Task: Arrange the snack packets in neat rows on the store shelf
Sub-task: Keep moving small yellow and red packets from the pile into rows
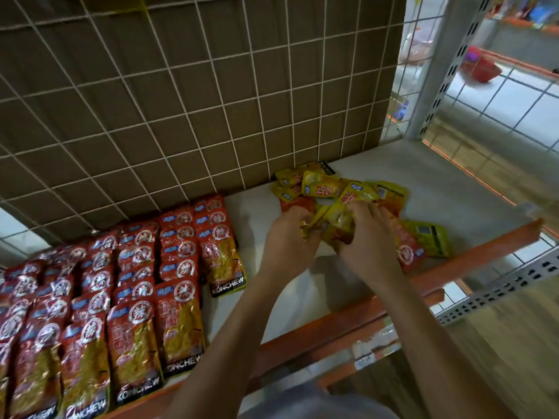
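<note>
Head view. My left hand (287,237) and right hand (367,237) are side by side in the loose pile of yellow packets (325,187) toward the back of the shelf (438,189), near the wire grid (181,101). Fingers of both are curled, gripping crumpled packets. Red packets (136,282) lie in overlapping rows on the shelf's left part, apart from the pile.

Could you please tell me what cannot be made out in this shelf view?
Head view only:
1. Yellow packets: the left hand and right hand, both gripping into the pile, cover its middle; count unclear.
2. Red packet rows: cut off by the left and bottom edges.
3. Red object, top right: too blurred to identify.
</note>
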`<state>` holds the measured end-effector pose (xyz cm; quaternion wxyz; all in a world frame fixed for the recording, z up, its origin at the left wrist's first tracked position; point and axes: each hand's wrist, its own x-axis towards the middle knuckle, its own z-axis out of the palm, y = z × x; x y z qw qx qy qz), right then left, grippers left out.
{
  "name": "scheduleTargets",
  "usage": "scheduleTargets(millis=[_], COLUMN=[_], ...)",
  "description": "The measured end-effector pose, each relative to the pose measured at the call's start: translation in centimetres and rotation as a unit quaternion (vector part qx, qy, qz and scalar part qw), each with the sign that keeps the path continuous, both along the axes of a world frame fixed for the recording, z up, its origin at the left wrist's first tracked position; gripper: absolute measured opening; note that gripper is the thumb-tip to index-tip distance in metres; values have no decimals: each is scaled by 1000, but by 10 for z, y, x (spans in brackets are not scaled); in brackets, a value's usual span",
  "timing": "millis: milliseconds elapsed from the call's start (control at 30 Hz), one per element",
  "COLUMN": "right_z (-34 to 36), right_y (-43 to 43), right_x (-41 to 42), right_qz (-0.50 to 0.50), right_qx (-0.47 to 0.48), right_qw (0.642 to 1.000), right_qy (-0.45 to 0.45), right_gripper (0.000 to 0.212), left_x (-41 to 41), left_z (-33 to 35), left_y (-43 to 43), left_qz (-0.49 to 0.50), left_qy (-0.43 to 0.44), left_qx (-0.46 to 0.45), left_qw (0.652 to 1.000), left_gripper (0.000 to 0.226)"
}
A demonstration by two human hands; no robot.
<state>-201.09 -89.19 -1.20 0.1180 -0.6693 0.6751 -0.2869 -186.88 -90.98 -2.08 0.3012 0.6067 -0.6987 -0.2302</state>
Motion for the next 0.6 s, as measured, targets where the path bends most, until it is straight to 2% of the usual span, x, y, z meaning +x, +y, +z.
scheduleTargets(millis=[133,267,433,600], right_z=[8,26,39,30], right_y=[4,19,37,67], right_x=[10,28,65,122], right_qz=[14,38,32,83], right_qx=[-70,-107,-77,-11], right_qw=[994,971,921,906], right_qy=[-83,-211,-380,-415], right_gripper=[41,37,38,31], left_x=[9,22,55,114], left_z=[20,40,33,28], left_y=[11,33,63,106], left_qz=[-4,-32,-38,46], left_qy=[210,344,372,361], left_qx=[11,21,73,58], left_qw=[978,938,925,930], left_gripper=[11,15,13,18])
